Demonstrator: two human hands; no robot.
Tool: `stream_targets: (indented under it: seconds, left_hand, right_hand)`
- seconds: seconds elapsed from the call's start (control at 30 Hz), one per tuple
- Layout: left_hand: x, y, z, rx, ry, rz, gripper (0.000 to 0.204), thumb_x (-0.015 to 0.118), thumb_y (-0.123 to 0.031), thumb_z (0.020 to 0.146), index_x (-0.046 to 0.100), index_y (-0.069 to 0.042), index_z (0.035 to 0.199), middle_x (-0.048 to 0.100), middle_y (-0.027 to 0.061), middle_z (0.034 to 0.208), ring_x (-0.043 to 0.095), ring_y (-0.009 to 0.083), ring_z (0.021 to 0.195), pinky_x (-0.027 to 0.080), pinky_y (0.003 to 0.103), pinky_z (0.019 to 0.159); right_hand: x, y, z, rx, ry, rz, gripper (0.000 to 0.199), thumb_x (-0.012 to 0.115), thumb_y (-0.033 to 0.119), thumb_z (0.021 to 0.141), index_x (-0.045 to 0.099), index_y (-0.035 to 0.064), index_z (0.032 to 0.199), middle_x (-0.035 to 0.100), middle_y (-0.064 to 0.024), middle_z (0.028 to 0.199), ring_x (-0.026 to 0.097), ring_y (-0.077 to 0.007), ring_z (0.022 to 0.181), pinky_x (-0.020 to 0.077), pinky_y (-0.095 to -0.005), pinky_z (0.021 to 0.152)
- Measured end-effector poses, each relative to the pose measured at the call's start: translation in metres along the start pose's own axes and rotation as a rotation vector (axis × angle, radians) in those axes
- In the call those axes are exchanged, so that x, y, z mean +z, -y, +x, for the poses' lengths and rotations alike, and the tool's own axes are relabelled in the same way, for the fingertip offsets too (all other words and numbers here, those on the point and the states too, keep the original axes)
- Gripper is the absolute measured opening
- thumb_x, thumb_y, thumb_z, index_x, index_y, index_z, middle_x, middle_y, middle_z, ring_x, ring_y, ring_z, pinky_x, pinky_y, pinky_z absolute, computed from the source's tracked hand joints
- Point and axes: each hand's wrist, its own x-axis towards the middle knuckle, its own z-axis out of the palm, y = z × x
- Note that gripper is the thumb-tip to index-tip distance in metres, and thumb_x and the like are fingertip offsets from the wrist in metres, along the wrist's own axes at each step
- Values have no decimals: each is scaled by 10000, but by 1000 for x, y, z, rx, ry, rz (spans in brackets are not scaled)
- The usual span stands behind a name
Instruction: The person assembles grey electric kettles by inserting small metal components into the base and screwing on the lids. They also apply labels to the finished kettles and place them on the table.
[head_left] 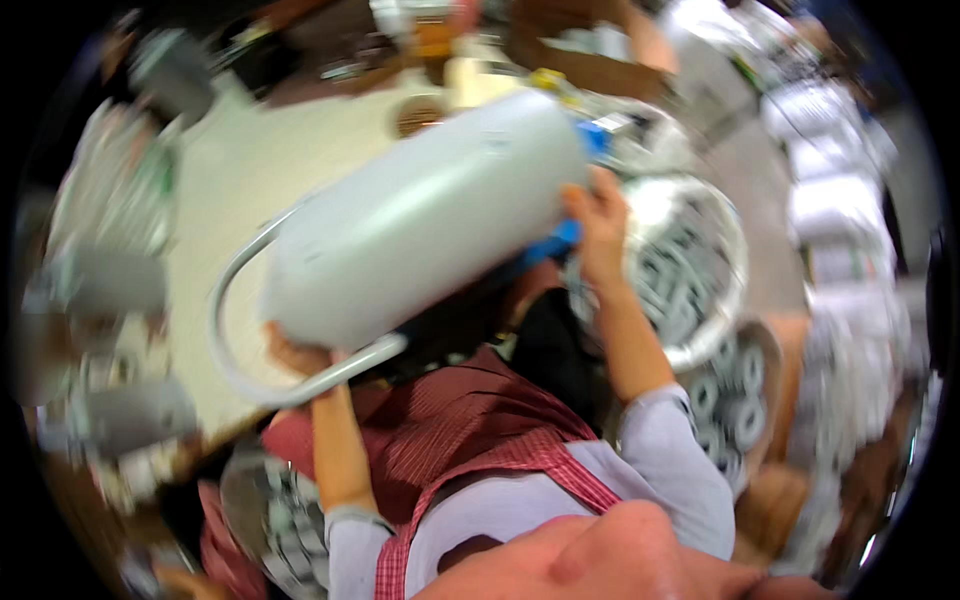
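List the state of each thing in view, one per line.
Grey tank: lifted off the table, tilted, its curved handle at the lower left.
Left hand: gripping the tank's lower end by the handle.
Right hand: holding the tank's upper end.
White basket: full of small grey parts.
Blue piece: mostly hidden under the tank.

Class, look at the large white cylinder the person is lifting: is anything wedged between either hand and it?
Nothing visible. The right hand presses directly on the far end of the white cylinder; the left hand grips it underneath, beside the curved metal handle. The left palm's contact is hidden.
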Motion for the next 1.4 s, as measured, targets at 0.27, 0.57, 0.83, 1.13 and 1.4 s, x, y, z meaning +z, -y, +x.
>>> stream_targets:
  seconds: [0.27,0.57,0.83,1.13,1.4]
  left_hand:
    - [21,-15,-9,162,126,-80,516,567,-447,943,611,3,695,600,27,666,539,91,589,435,251,517]
    - [26,-7,-13,119,121,-61,558,566,-492,929,637,30,744,629,49,712,573,110,642,460,250,576]
    - [13,-1,-7,51,103,-63,534,543,-479,945,644,18,779,613,36,708,546,101,637,432,252,557]
    - [0,4,8,16,-45,157,307,384,-242,1000,590,-18,961,641,126,1006,630,197,871,523,351,777]
    - [7,-14,5,-62,9,-62,388,428,-307,1004,517,35,1165,617,137,1098,602,212,1009,478,342,895]
  right_hand:
    - [-4,-17,0,-67,63,202,235,577,184,964,549,-4,1102,592,-22,953,535,-72,827,420,-220,719]
    - [-5,-13,5,-61,65,211,272,593,207,962,559,-24,1101,576,-16,964,499,-71,852,392,-217,772]
    - [4,-18,7,-68,94,126,224,582,172,955,581,-20,1069,584,-13,944,498,-77,851,394,-222,779]
    - [-30,-26,-9,-324,-18,-321,369,699,85,794,605,33,1147,621,-96,1016,584,-205,863,466,-328,808]
    - [-290,-95,-52,620,-269,-1349,498,721,215,767,564,-57,1153,630,-216,1097,610,-359,987,492,-413,851]
